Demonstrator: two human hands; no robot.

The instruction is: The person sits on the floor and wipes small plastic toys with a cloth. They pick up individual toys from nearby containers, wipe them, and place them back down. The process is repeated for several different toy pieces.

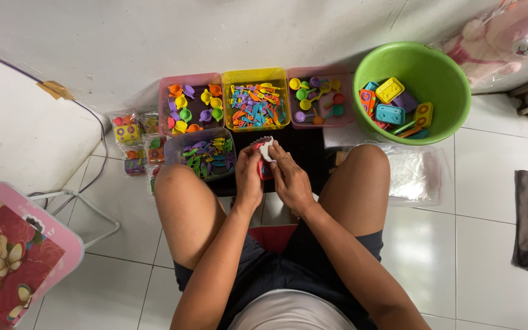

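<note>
Both hands meet between our knees: left hand (pixel 249 174) pinches a small red toy piece (pixel 264 170), right hand (pixel 288 177) pinches a white scalloped piece (pixel 267 148) on top, near the purple tub (pixel 181 146). We should press squarely, keeping the edges aligned.

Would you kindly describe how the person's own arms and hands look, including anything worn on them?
Both arms are bare from shoulder to fingertip: no sleeves show along either forearm. The left hand and right hand wear no gloves, and no watch, bracelet or ring can be made out. The clothing in view is dark shorts and a light top.
</note>
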